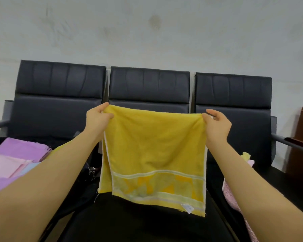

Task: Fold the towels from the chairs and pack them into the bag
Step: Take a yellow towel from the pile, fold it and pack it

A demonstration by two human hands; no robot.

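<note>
Hands [96,117] [217,124] pinching yellow towel [152,145] — doubled, hanging

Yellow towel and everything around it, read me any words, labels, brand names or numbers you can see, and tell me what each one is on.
No readable text anywhere in this view.
Small white tag at the lower corner of the yellow towel: too small and blurred to read.
The towel's patterned band: shapes only, no letters made out.
Metal bits by the left seat: no markings legible.

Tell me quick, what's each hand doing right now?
Left hand: pinching the yellow towel's top left corner.
Right hand: pinching the towel's top right corner.
</note>
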